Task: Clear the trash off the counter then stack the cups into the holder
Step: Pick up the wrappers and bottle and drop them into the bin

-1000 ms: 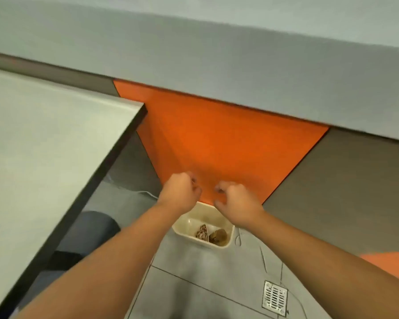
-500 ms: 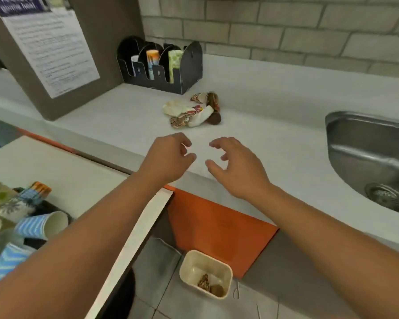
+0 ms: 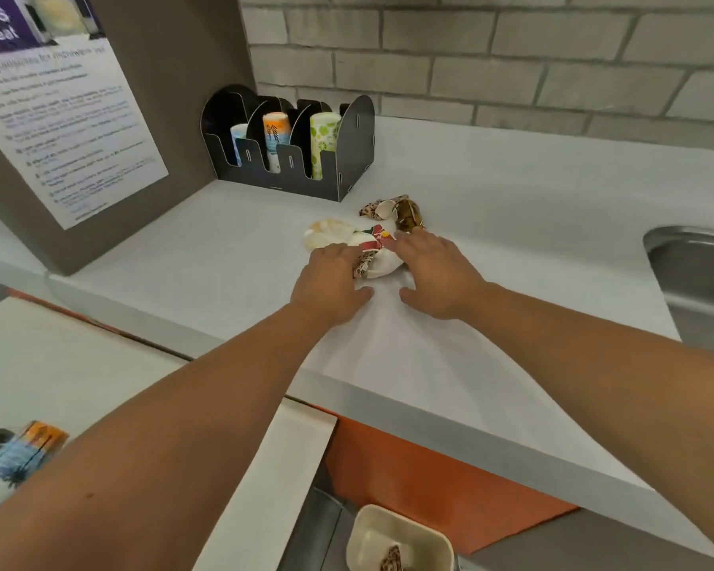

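Both hands, left hand (image 3: 331,282) and right hand (image 3: 437,274), fingers spread flat, flank crumpled patterned paper trash (image 3: 374,253) before the black slotted cup holder (image 3: 289,142); best gather all pieces together before lifting.

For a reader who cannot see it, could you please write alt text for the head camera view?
A person's left hand and right hand reach onto a white counter, closing on crumpled paper cups. Behind stands a black cup holder with upright cup stacks; a cream bin sits on the floor below.

Poster (image 3: 58,117) header: "...ers", "...a heat"; rest illegible.
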Demonstrator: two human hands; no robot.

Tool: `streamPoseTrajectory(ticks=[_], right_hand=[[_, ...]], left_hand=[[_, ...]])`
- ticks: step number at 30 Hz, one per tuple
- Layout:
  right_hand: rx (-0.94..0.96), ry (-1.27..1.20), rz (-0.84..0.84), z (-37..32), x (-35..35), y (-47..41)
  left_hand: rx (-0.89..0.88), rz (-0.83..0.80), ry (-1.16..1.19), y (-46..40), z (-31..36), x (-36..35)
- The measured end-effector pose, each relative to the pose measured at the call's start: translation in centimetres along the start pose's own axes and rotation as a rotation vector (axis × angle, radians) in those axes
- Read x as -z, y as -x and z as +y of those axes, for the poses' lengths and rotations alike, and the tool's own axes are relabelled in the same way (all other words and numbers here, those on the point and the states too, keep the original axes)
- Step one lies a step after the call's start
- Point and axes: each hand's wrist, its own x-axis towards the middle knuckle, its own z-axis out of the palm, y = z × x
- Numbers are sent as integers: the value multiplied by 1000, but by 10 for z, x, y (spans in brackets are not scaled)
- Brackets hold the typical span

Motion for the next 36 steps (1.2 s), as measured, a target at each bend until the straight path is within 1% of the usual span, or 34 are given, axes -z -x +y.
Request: streamPoseTrajectory(ticks=[3, 5, 8, 10, 12, 15, 17, 22, 25, 28, 31, 33, 36], right_hand=[[-1, 101, -12, 4, -8, -24], [-3, 146, 29, 6, -14, -33], [-8, 169, 109, 10, -21, -41], [4, 167, 138, 13, -22, -42], [23, 68, 210, 15, -22, -38], [5, -235, 369, 9, -18, -22], [-21, -375, 468, 1, -15, -6], [-31, -563, 619, -24, -10, 60], [0, -561, 659, -40, -13, 113], [79, -508, 653, -51, -29, 173], [175, -476, 579, -52, -67, 228], [193, -476, 474, -49, -104, 259], [127, -500, 263, -42, -177, 294]], left_hand=[[-30, 15, -16, -11, -12, -9], [-57, 47, -22, -12, -18, -13], [-123, 132, -13, -13, -27, -16], [-149, 220, 30, -12, -30, -14], [-130, 305, 99, -10, -29, -7], [-104, 387, 191, -2, -19, 4], [-102, 429, 265, 10, -8, 8], [-75, 544, 424, 64, 25, 8], [-109, 590, 482, 109, 43, 1], [-124, 642, 516, 160, 55, -20], [-100, 608, 527, 209, 60, -65], [-70, 516, 513, 238, 57, -108], [12, 325, 505, 273, 44, -179]])
